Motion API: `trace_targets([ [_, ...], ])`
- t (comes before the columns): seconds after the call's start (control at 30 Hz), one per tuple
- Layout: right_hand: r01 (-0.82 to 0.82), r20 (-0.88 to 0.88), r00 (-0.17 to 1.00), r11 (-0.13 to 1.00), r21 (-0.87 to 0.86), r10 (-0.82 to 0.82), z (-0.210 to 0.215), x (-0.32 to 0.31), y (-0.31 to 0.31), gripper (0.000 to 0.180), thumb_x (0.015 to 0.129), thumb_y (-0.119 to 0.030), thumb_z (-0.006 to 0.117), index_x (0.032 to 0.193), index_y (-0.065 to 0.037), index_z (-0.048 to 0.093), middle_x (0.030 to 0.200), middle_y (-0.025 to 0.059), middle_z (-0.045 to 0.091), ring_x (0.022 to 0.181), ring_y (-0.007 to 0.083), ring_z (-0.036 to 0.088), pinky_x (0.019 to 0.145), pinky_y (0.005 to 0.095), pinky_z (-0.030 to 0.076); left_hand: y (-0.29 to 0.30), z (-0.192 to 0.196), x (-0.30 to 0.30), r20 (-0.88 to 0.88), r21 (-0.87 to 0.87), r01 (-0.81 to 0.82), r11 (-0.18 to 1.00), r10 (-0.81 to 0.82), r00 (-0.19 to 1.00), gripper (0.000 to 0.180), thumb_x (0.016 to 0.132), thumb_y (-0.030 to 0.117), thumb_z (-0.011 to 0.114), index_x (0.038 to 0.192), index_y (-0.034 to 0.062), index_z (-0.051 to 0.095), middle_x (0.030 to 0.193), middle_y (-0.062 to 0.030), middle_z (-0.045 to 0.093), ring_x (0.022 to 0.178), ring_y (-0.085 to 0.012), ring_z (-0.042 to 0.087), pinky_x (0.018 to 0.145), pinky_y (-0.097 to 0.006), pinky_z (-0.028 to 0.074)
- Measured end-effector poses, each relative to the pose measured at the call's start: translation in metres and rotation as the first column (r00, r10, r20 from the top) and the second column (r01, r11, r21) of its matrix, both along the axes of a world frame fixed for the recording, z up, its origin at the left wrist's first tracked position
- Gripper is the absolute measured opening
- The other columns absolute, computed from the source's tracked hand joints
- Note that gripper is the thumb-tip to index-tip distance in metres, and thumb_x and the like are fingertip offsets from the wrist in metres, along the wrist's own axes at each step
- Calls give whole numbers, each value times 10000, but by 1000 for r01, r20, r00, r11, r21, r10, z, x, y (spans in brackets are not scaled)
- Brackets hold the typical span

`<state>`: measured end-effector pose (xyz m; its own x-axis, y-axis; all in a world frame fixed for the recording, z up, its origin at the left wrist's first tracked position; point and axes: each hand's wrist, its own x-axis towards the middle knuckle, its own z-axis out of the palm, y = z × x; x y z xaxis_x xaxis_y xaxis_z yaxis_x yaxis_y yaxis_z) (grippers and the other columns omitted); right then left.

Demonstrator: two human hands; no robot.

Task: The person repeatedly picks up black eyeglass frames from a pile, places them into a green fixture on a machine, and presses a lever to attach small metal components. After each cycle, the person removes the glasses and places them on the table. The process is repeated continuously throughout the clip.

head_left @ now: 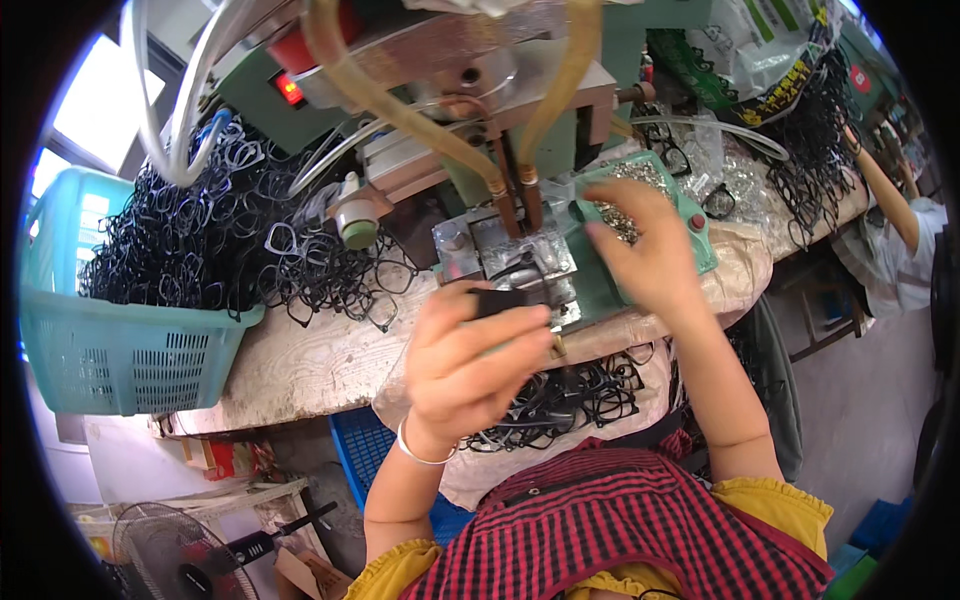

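Note:
My left hand (465, 365), a white bangle at its wrist, is in front of the machine's metal fixture (490, 245). Its fingers are closed round a black, block-like piece (500, 302), whose full shape is hidden. A dark curved part, like a piece of an eyeglass frame (518, 268), shows on the fixture just beyond. Two copper-coloured prongs (520, 205) point down over the fixture. To the right, my right hand (650, 250) hovers, slightly blurred, at a green tray (700, 260) of small metal parts (622, 222). Its thumb and forefinger are apart, with nothing visible between them.
Black eyeglass frames (330, 265) lie heaped at the left, beside and in a turquoise basket (150, 350). More frames (580, 400) rest on cloth in my lap. Hoses (390, 110) hang before the machine. Another person's arm (885, 190) shows at far right.

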<state>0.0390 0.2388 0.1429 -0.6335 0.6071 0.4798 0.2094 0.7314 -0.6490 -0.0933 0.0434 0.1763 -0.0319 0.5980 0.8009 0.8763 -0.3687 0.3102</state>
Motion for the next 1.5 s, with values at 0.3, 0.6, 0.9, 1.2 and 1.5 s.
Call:
trace_targets([
  [0.3,271,-9,959,907,323,-283,-72,32,45,115,772,-89,722,875,-40,700,1090,153,664,1074,341,607,927,416,478,9,-11,-6,-60,27,81,996,-79,995,237,721,149,806,954,122,774,1049,-29,730,773,-233,524,854,-436,520],
  [0.6,302,-67,951,953,7,-301,-69,44,44,82,842,-47,659,915,-10,656,862,110,669,815,250,639,768,348,499,-46,-33,-28,228,185,-770,611,735,638,232,830,35,723,1057,58,685,1083,-94,689,1009,-293,623,962,-441,476],
  [0.9,167,-211,952,953,-254,-223,-56,14,31,121,862,-40,679,977,-5,694,872,52,694,808,131,639,780,264,500,-50,-82,-178,-379,-7,-761,648,703,602,240,810,5,631,1038,67,675,896,-104,642,880,-313,616,921,-443,493],
  [1.2,90,-193,964,909,-408,-183,-54,5,34,122,909,-62,690,1013,-1,709,931,33,705,863,103,635,788,244,488,-71,-113,-233,170,-310,-753,580,813,557,130,910,60,582,990,-5,662,753,-11,537,682,-91,477,617,-258,404],
  [1.5,308,-142,925,916,-258,-351,-50,80,7,143,848,5,671,985,-2,713,973,75,710,922,192,652,876,307,487,-63,-98,-114,840,-125,-583,803,398,368,192,1034,220,576,1064,45,652,1009,-32,690,718,-59,542,643,-207,445],
])
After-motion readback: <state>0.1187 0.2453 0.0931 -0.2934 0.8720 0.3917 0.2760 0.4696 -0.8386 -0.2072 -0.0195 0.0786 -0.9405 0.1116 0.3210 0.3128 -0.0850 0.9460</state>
